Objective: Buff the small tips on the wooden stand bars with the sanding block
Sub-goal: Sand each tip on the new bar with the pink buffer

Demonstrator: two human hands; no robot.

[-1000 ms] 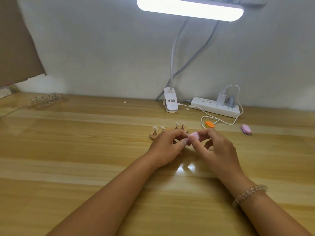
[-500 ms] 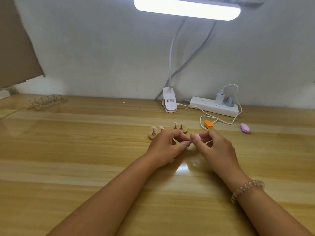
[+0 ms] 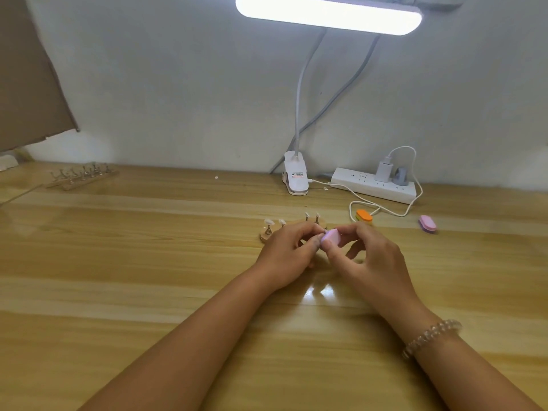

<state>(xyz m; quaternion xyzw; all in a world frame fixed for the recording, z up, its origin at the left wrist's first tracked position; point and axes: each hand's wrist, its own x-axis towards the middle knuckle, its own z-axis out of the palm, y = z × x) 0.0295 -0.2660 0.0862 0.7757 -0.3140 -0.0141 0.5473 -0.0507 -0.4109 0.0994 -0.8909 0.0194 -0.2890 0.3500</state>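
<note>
- The right hand (image 3: 376, 262) pinches the pink sanding block (image 3: 331, 237) between thumb and forefinger, with the other fingers loosely curled beneath; such a light grip probably suits short, controlled strokes on a very small piece
- The left hand (image 3: 284, 256) has its fingers curled, and its thumb and forefinger close together right at the near end of the block; it likely steadies a tip there, but whatever it pinches is hidden, so its hold cannot be told
- The wooden stand bar (image 3: 265, 235) lies on the table (image 3: 118, 262) just behind both hands, partly covered by them; the nearness keeps the work within easy reach
- Four small tips show on it, two pale ones (image 3: 268, 222) toward its left end and two narrower ones (image 3: 307, 215) toward its right, all upright on their pegs and apart from the block
- An orange block (image 3: 364, 215) and a second pink block (image 3: 427, 223) rest to the right, near the white cable, probably spare grits kept at hand
- More stand bars (image 3: 81, 175) sit well apart at the far left by the wall, whether waiting or finished cannot be judged
- The lamp bar (image 3: 329, 14), clipped to the table's back edge, hangs above the work so fine surfaces catch the light
</note>
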